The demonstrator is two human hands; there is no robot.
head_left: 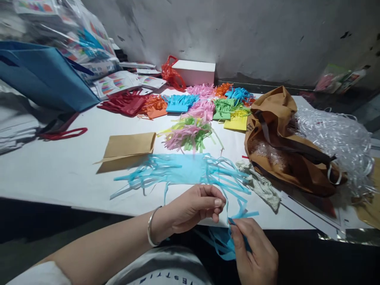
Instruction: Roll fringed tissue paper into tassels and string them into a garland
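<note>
— Near the white tabletop's (59, 170) front edge?
— A flat, light-blue fringed tissue-paper sheet (190, 168). Past it hangs a blue fringed tissue-paper bunch (230, 247), pinched by the right hand (255, 249). The left hand (191, 208) pinches narrowly; on what, I can't tell.

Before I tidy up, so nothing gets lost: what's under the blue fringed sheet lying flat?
The blue fringed sheet has white tabletop showing between its strips; anything beneath its middle is covered.

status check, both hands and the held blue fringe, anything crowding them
Right hand pinching blue fringe. Left hand close by, grip unclear. Flat blue fringed sheet on table just beyond both hands.
</note>
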